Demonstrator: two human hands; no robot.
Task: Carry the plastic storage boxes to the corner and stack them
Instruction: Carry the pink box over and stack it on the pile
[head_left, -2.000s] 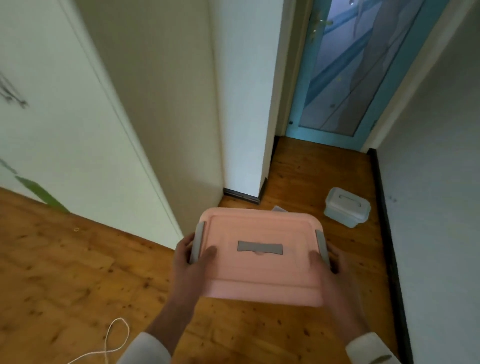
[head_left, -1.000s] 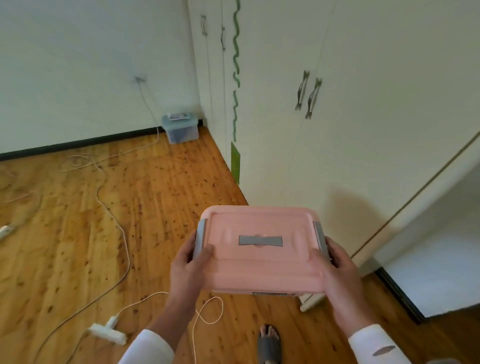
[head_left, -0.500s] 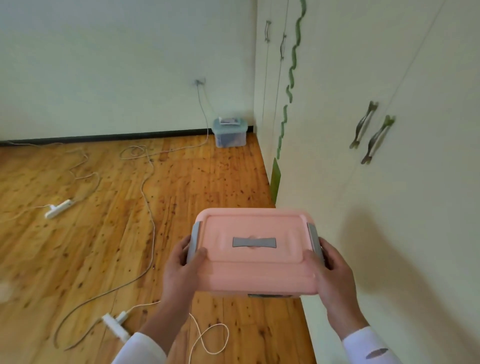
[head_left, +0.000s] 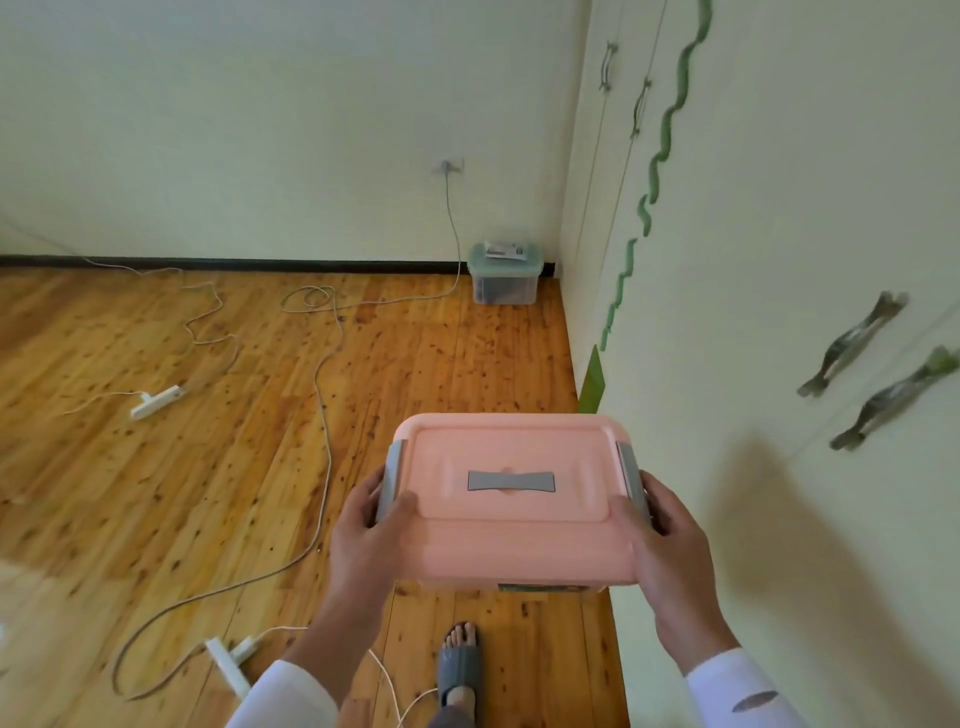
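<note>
The left hand (head_left: 371, 530) and the right hand (head_left: 670, 540) hold one pink box (head_left: 511, 535) between them, up off the floor (head_left: 156, 519). Each hand is curled round one short end, with the thumb on the lid and the fingers down the side by a grey latch (head_left: 390, 478). The box's long side runs from hand to hand. Its lid is on.

Straight ahead of the hands, and well apart from them, a clear box (head_left: 503, 288) sits on the floor in the corner. Its long side runs the same way as the pink one's. A paper lies on its lid. Both hands look just as near to it as each other. I think the job now is to walk the pink box over and set it down flat on top of the clear box. Nothing is stacked yet.

That makes two boxes, one pink and one clear. Beside the right hand is a cupboard (head_left: 779, 260) with four door handles. Out past the left hand, long cords (head_left: 324, 441) and two power strips (head_left: 156, 402) lie on the floor, and a foot could catch on them. Below the hands is one foot in a grey slipper (head_left: 460, 670).
</note>
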